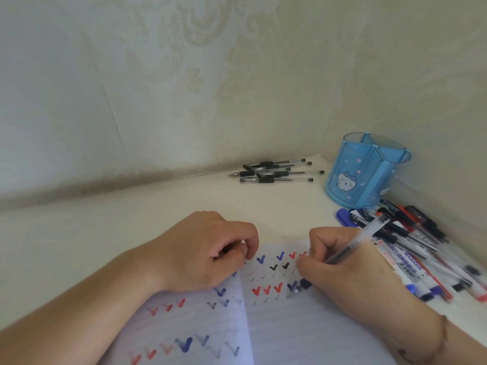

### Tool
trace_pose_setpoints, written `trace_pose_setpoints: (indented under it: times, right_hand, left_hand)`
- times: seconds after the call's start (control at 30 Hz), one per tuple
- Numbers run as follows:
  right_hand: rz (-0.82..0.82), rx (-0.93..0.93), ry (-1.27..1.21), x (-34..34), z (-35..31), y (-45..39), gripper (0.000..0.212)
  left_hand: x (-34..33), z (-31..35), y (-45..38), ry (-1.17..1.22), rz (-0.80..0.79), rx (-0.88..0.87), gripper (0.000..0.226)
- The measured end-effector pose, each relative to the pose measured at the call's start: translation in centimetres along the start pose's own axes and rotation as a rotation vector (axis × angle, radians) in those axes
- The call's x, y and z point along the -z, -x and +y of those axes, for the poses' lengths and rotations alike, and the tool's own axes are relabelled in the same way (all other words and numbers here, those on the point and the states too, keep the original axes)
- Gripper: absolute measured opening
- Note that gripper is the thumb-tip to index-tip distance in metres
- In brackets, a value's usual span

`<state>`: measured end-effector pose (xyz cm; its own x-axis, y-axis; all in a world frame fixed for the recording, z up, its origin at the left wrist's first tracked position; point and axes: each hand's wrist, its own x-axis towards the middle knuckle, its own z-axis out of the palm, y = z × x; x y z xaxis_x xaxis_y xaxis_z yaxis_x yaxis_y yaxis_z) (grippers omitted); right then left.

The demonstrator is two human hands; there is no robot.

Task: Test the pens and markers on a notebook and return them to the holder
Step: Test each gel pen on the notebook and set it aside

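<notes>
A lined notebook lies open at the bottom of the frame on a pale cream surface, its pages covered with red, blue and black tick marks. The left hand rests on the page at centre, fingers curled around something small and dark that cannot be identified. The right hand pinches a clear-barrelled pen, its tip touching the paper at lower centre. At right, a loose heap of markers and pens lies against the wall. Beyond it stands a translucent blue round holder with dividers and a cartoon sticker. To its left lie five clear pens. Embossed floral wallpaper meets in a corner behind.
</notes>
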<state>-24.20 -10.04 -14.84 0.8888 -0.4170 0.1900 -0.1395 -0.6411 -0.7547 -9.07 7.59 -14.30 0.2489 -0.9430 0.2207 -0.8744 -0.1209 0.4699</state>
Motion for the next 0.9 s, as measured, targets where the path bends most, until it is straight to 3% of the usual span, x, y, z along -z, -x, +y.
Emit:
trace_pose_setpoints:
  times: [0.3,0.43,0.57,0.67,0.73,0.83,0.9]
  right_hand:
    - [0.015,0.012,-0.109,0.0,0.1,-0.1,0.036]
    - [0.037,-0.044,-0.494,0.4,-0.9,-0.2,0.046]
    - [-0.035,0.052,-0.746,1.2,-1.6,-0.1,0.038]
    - [-0.042,0.079,-0.792,1.5,-1.4,0.0,0.006]
    - [-0.037,0.072,-0.786,1.5,-1.5,0.0,0.004]
    - [-0.088,0.07,-0.766,1.3,-1.7,0.0,0.028]
    - [-0.086,0.054,-0.731,1.0,-1.7,0.0,0.028]
  left_hand:
    - [0.1,0.2,0.0,0.045,0.023,-0.043,0.013]
    - [0.1,0.2,0.0,0.094,0.039,-0.071,0.019]
    - [-0.4,0.0,-0.3,0.119,0.104,-0.045,0.029]
    - [-0.3,0.2,-0.4,0.195,0.12,-0.024,0.05]
    - [-0.3,0.5,-0.4,0.205,0.134,-0.039,0.056]
    - [-0.1,1.0,-0.3,0.226,0.127,-0.046,0.064]
    - [0.0,1.3,-0.3,0.231,0.114,-0.052,0.069]
